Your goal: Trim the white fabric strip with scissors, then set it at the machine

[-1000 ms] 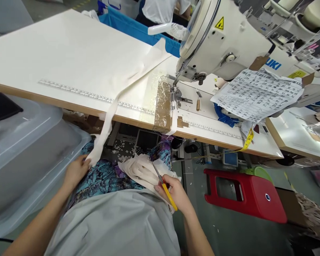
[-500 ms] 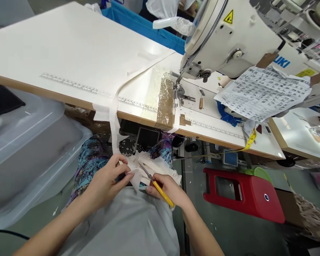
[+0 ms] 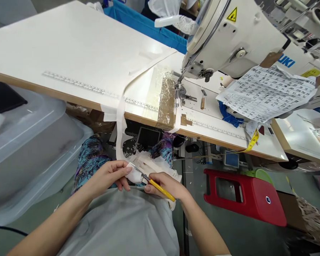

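Observation:
Between thumb and fingers, my left hand (image 3: pixel 112 175) pinches a small white fabric piece (image 3: pixel 134 175) above my lap. My right hand (image 3: pixel 165 184) grips yellow-handled scissors (image 3: pixel 160 189), whose blades point left and lie against that piece. Whether the blades are apart or together I cannot make out. A long white fabric strip (image 3: pixel 120 124) runs over the table edge and hangs down to my left hand. Behind my hands, a heap of pale fabric pieces (image 3: pixel 160 167) rests on my lap. A grey cloth (image 3: pixel 120 224) covers me below the hands.
A sewing machine (image 3: pixel 229 39) stands on the white table (image 3: pixel 69 46), with a handwritten sheet (image 3: pixel 266 93) taped to it. A wooden-handled tool (image 3: pixel 203 101) lies beside the needle. Left are translucent plastic bins (image 3: pixel 42 149); right, a red stool (image 3: pixel 245 195) and a yellow tape measure (image 3: pixel 253 141).
My left hand has turned and its fingers have closed further on the white piece. The scissor blades have come down to meet this piece. The hanging strip has shifted slightly right.

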Action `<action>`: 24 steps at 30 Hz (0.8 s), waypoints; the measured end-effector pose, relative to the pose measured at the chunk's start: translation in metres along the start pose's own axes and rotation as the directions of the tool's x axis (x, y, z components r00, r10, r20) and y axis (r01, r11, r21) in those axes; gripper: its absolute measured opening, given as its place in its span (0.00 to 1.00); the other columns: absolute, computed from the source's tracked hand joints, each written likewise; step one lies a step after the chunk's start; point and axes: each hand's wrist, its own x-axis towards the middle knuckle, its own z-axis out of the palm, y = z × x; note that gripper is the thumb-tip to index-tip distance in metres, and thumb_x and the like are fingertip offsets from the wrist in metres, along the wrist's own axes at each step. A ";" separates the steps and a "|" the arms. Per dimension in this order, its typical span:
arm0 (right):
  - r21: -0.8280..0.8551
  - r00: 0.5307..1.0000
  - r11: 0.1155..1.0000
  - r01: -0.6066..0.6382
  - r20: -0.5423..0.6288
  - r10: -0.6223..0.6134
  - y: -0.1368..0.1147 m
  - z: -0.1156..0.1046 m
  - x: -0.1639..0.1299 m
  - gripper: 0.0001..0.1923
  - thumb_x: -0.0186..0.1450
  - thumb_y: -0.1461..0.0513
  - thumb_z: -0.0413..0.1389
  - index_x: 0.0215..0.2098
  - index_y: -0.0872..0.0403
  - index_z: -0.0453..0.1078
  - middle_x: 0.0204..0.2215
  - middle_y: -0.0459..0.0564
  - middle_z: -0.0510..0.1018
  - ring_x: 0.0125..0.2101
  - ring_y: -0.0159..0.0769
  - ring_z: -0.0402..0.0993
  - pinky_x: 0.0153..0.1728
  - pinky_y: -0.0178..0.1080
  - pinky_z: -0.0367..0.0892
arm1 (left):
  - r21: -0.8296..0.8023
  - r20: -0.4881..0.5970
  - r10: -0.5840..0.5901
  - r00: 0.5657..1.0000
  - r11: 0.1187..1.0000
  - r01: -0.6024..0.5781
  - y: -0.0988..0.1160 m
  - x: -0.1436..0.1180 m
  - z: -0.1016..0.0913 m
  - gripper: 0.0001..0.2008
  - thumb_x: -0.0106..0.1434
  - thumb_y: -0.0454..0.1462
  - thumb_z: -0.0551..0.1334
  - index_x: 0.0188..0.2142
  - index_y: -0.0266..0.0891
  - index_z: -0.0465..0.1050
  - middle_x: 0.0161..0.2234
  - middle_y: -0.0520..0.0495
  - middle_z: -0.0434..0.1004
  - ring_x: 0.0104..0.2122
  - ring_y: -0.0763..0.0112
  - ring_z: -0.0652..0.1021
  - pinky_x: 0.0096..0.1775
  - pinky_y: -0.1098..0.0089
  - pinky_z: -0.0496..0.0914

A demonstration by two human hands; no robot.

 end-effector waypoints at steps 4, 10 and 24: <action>-0.051 1.000 0.999 0.005 -0.022 -0.006 -0.001 0.001 0.002 0.26 0.61 0.42 0.55 0.22 0.53 0.55 0.19 0.38 0.55 0.21 0.27 0.49 0.21 0.32 0.45 | -0.031 0.002 0.001 1.000 1.000 -0.001 -0.002 0.000 -0.003 0.22 0.53 0.55 0.66 0.26 0.38 0.70 0.17 0.48 0.76 0.20 0.68 0.78 0.21 0.75 0.65; -0.176 0.992 0.984 0.006 -0.121 -0.027 -0.002 0.005 0.000 0.27 0.61 0.43 0.56 0.21 0.53 0.53 0.17 0.38 0.54 0.21 0.26 0.48 0.22 0.33 0.42 | -0.017 0.020 0.015 1.000 1.000 -0.015 -0.003 0.000 -0.007 0.20 0.56 0.54 0.66 0.27 0.38 0.72 0.18 0.47 0.77 0.19 0.70 0.77 0.21 0.76 0.64; -0.387 0.973 0.918 -0.088 -0.232 -0.004 -0.013 0.011 0.006 0.25 0.60 0.43 0.58 0.24 0.53 0.57 0.19 0.40 0.61 0.21 0.27 0.50 0.24 0.33 0.42 | -0.061 0.046 -0.004 0.999 0.998 0.006 -0.009 0.004 -0.009 0.20 0.55 0.52 0.67 0.25 0.38 0.69 0.16 0.50 0.76 0.19 0.71 0.77 0.21 0.77 0.64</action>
